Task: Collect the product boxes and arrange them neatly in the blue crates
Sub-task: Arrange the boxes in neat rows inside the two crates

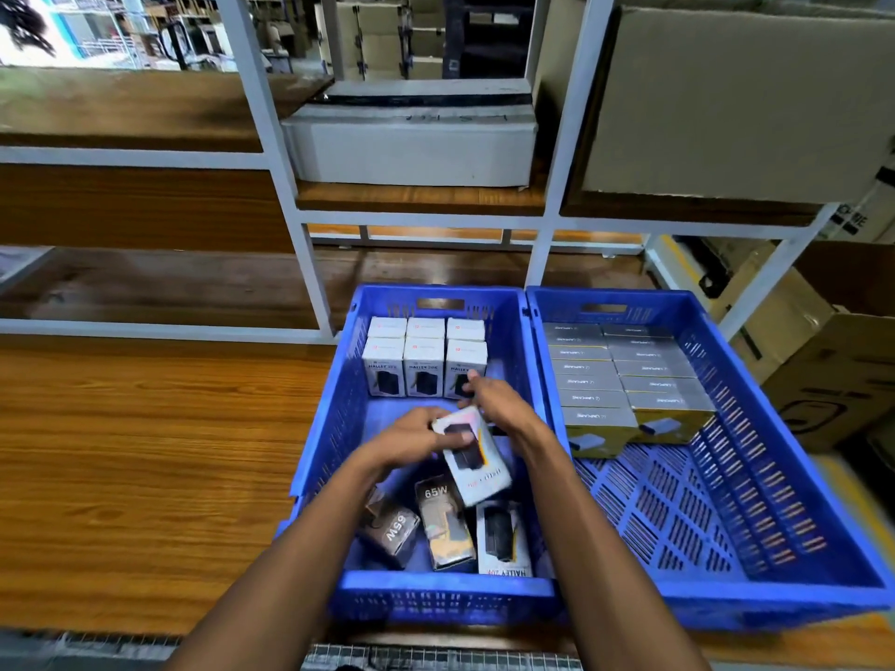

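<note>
Two blue crates stand side by side on the wooden table. In the left crate (334, 418), several white product boxes (424, 363) stand upright in neat rows at the far end. My left hand (411, 435) and my right hand (494, 404) together hold a white product box (477, 464) tilted above the crate's middle. Loose boxes lie at the near end: two dark 65W boxes (443, 523) and a white one (501, 537). The right crate (755, 481) holds tidy rows of grey and yellow boxes (624, 375) in its far half.
A white metal shelf frame (310, 244) rises behind the crates, carrying a white carton (411, 147) and a large cardboard box (741, 104). More cardboard boxes (823, 360) stand on the floor at right. Wooden tabletop (145, 457) stretches to the left.
</note>
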{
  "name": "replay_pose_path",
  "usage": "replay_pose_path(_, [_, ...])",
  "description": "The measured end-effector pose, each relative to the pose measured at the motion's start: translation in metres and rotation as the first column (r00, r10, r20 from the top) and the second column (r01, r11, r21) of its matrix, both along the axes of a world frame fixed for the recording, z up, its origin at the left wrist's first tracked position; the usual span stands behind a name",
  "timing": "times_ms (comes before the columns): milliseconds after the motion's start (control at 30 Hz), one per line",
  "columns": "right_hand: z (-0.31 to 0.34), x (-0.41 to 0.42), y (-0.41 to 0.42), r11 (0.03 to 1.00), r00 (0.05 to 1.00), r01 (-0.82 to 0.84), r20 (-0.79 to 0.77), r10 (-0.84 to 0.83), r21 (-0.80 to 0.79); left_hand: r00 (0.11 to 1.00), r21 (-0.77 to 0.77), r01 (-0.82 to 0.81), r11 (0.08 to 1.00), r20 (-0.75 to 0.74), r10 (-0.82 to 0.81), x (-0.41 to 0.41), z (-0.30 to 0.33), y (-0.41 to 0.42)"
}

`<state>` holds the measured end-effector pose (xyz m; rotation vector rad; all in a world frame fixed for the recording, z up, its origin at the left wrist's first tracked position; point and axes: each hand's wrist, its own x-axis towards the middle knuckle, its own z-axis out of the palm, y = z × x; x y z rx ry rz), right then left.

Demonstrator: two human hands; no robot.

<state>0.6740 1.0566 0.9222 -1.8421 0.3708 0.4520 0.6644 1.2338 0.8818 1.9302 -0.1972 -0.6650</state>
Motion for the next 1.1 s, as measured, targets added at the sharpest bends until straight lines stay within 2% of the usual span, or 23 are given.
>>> replay_pose_path(67, [0.004,0.001,-0.002,0.989,0.997,0.075,-0.004,-0.075,0.128,0.976,-0.165,-0.211,0.963,-0.089,0.199,0.007,0.002,0.016])
replay_pose_path(167, [0.012,-0.006,-0.001,0.983,0.999,0.053,-0.011,-0.052,0.173,0.877,-0.353,-0.479,0.804,-0.213,0.43,0.013,0.001,0.031])
replay_pose_path(233, [0.01,-0.007,0.001,0.977,1.0,0.006,-0.005,-0.005,0.211,0.832,-0.423,-0.555,0.717,-0.275,0.481,0.016,0.003,0.034])
replay_pose_path(367, [-0.002,-0.002,0.0,0.941,0.999,-0.035,-0.001,0.037,0.337,0.803,-0.479,-0.595,0.646,-0.328,0.497,0.016,0.01,0.03])
replay_pose_path(533, [-0.017,0.007,-0.002,0.942,0.995,0.069,0.043,-0.088,0.328,0.837,-0.35,-0.548,0.76,-0.223,0.5,0.02,0.001,0.03])
replay_pose_path(733, [-0.033,0.014,-0.001,0.99,0.982,0.036,0.179,-0.061,0.139,0.89,-0.024,-0.446,0.895,0.097,0.446,0.025,-0.016,0.03])
replay_pose_path(900, [-0.054,0.022,0.015,1.0,0.979,0.017,0.204,-0.019,0.013,0.872,0.112,-0.46,0.881,0.244,0.425,0.026,-0.018,0.029])
replay_pose_path(1033, [-0.056,0.035,0.037,0.999,0.964,0.01,0.265,0.002,-0.043,0.817,0.189,-0.518,0.834,0.398,0.418,0.027,-0.019,0.034])
replay_pose_path(1100, [-0.053,0.038,0.049,0.996,0.952,-0.001,0.305,0.027,-0.084,0.786,0.195,-0.566,0.801,0.42,0.453,0.026,-0.018,0.037])
